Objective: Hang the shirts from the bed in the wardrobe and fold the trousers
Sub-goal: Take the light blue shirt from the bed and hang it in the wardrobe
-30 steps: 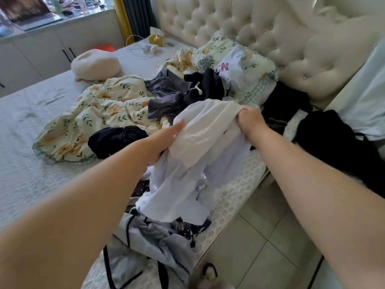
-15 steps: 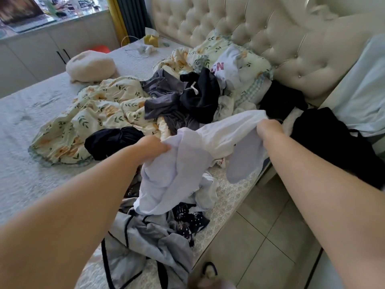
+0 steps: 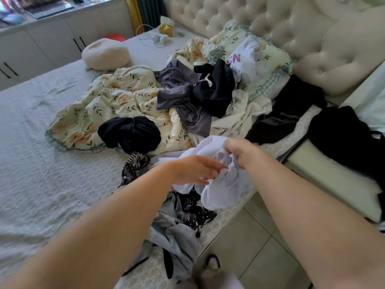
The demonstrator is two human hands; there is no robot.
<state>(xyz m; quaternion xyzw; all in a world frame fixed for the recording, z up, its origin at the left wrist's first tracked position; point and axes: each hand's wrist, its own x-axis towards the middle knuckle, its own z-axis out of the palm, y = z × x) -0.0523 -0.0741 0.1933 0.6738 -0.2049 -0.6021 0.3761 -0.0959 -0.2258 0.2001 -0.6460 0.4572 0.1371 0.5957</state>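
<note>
A white shirt [image 3: 225,184] is bunched over the bed's near edge. My right hand [image 3: 242,150] is shut on its upper part. My left hand [image 3: 195,170] lies against the cloth with fingers stretched out, touching it but not clearly gripping. Under the shirt sit a grey garment with black trim [image 3: 177,236] and a black patterned piece [image 3: 135,165]. Farther back lie a grey garment [image 3: 183,101], a black one with a white drawstring [image 3: 216,88], a black bundle [image 3: 129,134] and a white printed shirt [image 3: 243,57].
A floral quilt [image 3: 100,109] is spread over the grey bed [image 3: 41,163]. A cream cushion [image 3: 105,54] lies behind it, the tufted headboard [image 3: 291,24] at the back. Dark clothes [image 3: 343,132] cover a bedside stand on the right. Tiled floor [image 3: 245,247] lies below.
My hands came together, lowering and bunching the white shirt near the bed's edge. My left hand loosened its grip and its fingers spread out.
</note>
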